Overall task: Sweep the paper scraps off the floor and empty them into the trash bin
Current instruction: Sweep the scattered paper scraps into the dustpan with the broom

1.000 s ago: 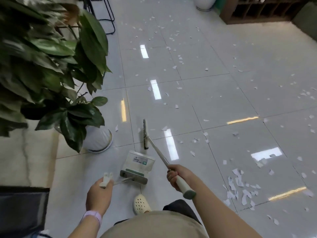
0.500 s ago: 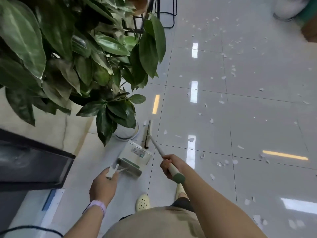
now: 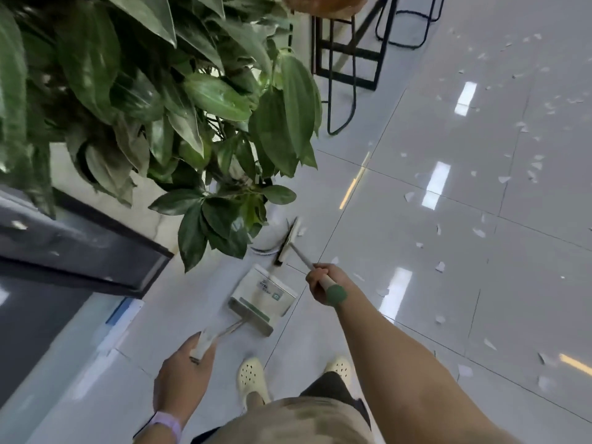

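Two hands at work, and both are busy. Over at nine o'clock sits a dark framed panel (image 3: pixel 80 251) low against the wall, with the big leafy plant (image 3: pixel 166 100) filling everything from ten to twelve o'clock, its white pot (image 3: pixel 267 241) mostly hidden under the leaves. Down at seven o'clock, the left hand (image 3: pixel 184 370), purple wristband (image 3: pixel 166 424) on the wrist, has its fingers wrapped around the pale handle of the dustpan (image 3: pixel 264 294); the pan lies on the floor (image 3: pixel 416 315) just ahead of the cream clogs (image 3: pixel 253 378), near the middle of the view. Just beyond it at twelve o'clock from the pan, the broom (image 3: pixel 288 240) has its head on the tile right beside the pot, one scrap touching its far side. The right hand (image 3: pixel 323 280) grips the broom's handle near the green end cap, fingers curled tight around it. At one o'clock stands a black metal stool frame (image 3: pixel 349 68). And from two through to five o'clock, paper scraps (image 3: pixel 479 232) lie scattered across the glossy grey tiles, well apart from the dustpan. The trash bin is nowhere in view.
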Demonstrator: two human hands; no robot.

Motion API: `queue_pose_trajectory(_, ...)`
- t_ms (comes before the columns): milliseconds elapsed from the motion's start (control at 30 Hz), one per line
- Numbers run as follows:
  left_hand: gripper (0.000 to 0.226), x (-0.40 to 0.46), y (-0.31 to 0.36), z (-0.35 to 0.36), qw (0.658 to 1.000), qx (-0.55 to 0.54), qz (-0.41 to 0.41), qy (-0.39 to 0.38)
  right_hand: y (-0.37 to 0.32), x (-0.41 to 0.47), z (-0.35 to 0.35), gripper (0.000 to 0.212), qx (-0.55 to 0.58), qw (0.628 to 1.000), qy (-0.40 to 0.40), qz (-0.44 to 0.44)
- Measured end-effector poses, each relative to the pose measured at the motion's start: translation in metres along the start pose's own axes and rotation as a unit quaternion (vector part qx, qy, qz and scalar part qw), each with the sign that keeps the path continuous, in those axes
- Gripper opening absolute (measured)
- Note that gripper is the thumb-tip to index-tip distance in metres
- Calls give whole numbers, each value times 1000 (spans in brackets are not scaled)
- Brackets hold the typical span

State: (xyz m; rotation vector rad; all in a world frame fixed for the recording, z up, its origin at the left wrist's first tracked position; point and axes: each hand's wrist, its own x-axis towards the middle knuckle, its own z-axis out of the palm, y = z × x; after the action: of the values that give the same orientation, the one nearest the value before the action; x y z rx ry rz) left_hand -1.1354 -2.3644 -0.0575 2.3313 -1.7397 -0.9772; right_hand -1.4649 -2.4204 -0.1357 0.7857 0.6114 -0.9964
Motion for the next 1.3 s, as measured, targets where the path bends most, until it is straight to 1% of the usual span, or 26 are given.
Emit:
queue_pose_trajectory(133,37,-8,7,11,1000,4,-1,7,-39,-14,-13,19,59,996,8,-62)
queue_pose_trajectory(267,37,-4,19,27,1000,25,-8,-11,-69,-54,-55,18,123,987,18,-103)
queue_pose_trajectory(333,36,2,32,35,998,50,15,-31,-75,-79,-85,19,159,980,7,-122)
queue_pose_trajectory(433,38,10,60,48,993,89,49,-61,-71,-116,-132,25,191,969,12,-159)
queue_pose_trajectory(567,33,9,106,71,983,112,105,-97,-59,-165,-195,18,218,954,32,-204)
queue_pose_trajectory(633,27,4,130,84,978,106,141,-114,-55,-186,-223,16,214,947,58,-231)
queue_pose_trajectory(733,28,0,151,105,970,103,186,-120,-53,-207,-249,11,241,925,108,-274)
queue_pose_trajectory(867,24,-9,171,122,955,107,234,-146,-56,-216,-247,17,257,892,178,-327)
queue_pose_trajectory(933,13,-17,181,127,947,90,262,-161,-51,-222,-241,18,259,875,204,-355)
queue_pose_trajectory(1000,8,-23,190,131,942,76,275,-176,-39,-232,-242,12,268,856,223,-382)
queue_pose_trajectory(1033,10,-22,191,136,940,77,278,-183,-30,-237,-247,10,282,847,224,-392)
queue_pose_trajectory(1100,35,-19,195,147,933,94,283,-200,-12,-247,-262,9,308,836,203,-407)
queue_pose_trajectory(1133,41,-17,199,151,929,97,291,-207,-3,-251,-269,10,321,831,189,-413)
queue_pose_trajectory(1233,39,-11,217,162,918,81,308,-237,34,-263,-282,17,371,818,125,-421)
queue_pose_trajectory(1300,35,-5,228,165,903,88,331,-259,68,-268,-274,16,414,798,71,-432)
